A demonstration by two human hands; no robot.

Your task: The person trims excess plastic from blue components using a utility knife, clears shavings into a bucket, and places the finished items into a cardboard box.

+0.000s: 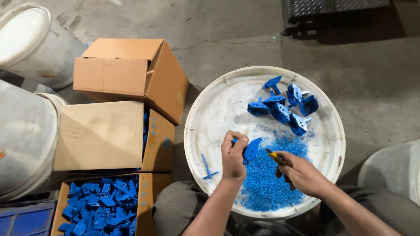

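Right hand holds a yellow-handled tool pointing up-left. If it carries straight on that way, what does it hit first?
Most likely the blue plastic part pinched in the left hand. The right hand aims its yellow-handled tool at that part's edge, with little gap showing, though depth is hard to judge from above.

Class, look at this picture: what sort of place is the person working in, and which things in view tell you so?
Probably a small plastics workshop. The left hand holds a blue plastic part over a round white tray of blue shavings, the right hand grips a yellow-handled tool, and a cardboard box holds more parts on bare concrete.
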